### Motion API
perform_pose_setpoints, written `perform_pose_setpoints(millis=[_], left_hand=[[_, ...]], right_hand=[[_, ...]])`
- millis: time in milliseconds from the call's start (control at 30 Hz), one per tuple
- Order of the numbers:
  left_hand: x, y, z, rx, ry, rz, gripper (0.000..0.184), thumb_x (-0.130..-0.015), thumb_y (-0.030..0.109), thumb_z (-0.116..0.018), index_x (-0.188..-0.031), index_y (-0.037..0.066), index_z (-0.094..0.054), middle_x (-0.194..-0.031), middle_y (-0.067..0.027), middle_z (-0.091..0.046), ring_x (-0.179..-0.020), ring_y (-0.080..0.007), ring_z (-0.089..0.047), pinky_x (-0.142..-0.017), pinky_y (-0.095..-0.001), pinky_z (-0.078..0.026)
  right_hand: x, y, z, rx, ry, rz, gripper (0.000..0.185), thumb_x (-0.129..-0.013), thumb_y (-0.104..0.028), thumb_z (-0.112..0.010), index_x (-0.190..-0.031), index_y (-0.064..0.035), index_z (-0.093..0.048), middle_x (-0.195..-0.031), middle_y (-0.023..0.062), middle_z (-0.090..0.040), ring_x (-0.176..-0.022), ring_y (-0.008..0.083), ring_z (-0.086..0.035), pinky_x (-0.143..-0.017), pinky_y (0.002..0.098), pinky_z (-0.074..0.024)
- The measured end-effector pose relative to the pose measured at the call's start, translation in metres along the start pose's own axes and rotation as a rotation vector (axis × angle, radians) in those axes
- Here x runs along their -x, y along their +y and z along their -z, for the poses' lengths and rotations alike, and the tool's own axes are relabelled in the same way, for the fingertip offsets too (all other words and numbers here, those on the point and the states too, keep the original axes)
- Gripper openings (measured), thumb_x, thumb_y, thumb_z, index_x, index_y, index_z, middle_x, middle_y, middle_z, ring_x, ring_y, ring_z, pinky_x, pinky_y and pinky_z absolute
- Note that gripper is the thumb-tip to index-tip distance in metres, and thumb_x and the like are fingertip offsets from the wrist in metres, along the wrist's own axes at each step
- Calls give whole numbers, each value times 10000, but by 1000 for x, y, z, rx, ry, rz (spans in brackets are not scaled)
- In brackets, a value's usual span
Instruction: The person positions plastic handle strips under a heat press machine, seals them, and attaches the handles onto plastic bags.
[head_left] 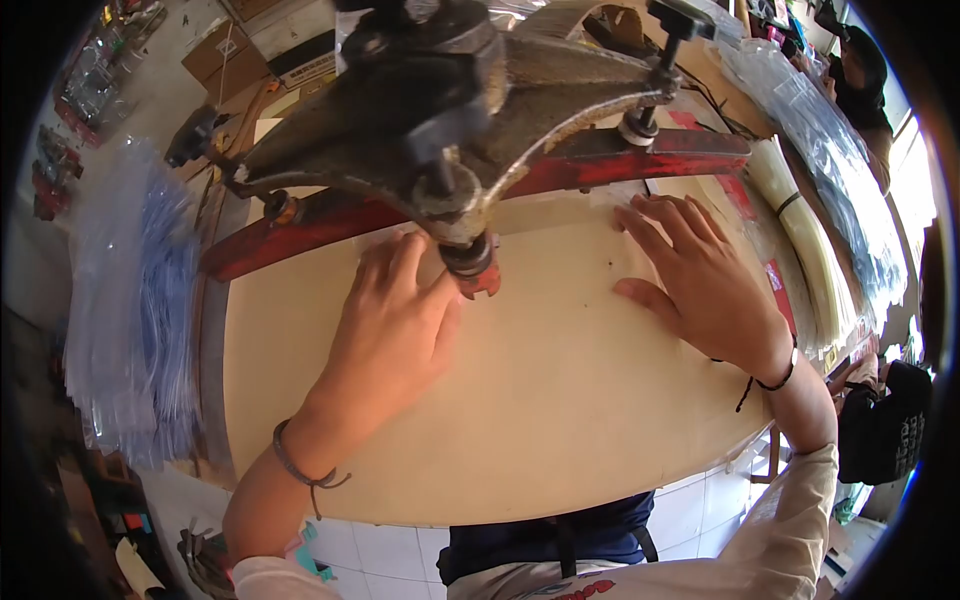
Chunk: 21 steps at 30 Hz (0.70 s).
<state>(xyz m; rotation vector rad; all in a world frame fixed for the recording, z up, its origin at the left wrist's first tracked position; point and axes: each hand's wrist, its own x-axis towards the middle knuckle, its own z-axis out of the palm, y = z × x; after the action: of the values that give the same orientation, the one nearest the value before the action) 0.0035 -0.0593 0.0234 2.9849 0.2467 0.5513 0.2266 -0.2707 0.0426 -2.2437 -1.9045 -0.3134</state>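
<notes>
Both hands rest on a pale tan board (520, 400) under a machine. My left hand (400, 310) lies beside the machine's orange-red tip (480, 282), with its fingertips near the red bar (330, 228); part of its fingers is hidden behind the machine. On the right side, my right hand (690, 260) lies with its fingers apart and its thumb pointing left. It holds nothing. The dark metal machine frame (560, 100) spreads above the board, and the red bar crosses beneath it. Clear plastic film shows faintly near the bar.
Stacked clear plastic sleeves (135, 310) lie at the left. On the right are a banded bundle of pale strips (800, 230) and more plastic sheets (830, 150). Cardboard boxes (225, 60) stand at the back left. A person in dark clothing (862, 90) is at the upper right.
</notes>
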Motion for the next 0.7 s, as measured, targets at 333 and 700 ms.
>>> perform_pose_setpoints(millis=[333, 700], left_hand=[[-2, 9, 5, 22, -118, 117, 559, -899, 53, -593, -1439, 189, -549, -1346, -250, -479, -1184, -472, -521, -988, -520, -485], [-2, 9, 10, 37, -94, 76, 528, -948, 47, -496, -1466, 145, -536, -1358, -257, -545, -1122, -452, -553, -1011, -506, -423]], right_hand=[[6, 5, -3, 40, 68, -21, 657, -945, -435, -644, -1347, 68, -517, -1298, 175, -579, -1227, 329, -493, -1118, 446, -348], [4, 12, -7, -21, 69, -29, 707, -949, -517, -607, -1331, 73, -530, -1426, 196, -507, -1352, 346, -430, -1172, 517, -320]])
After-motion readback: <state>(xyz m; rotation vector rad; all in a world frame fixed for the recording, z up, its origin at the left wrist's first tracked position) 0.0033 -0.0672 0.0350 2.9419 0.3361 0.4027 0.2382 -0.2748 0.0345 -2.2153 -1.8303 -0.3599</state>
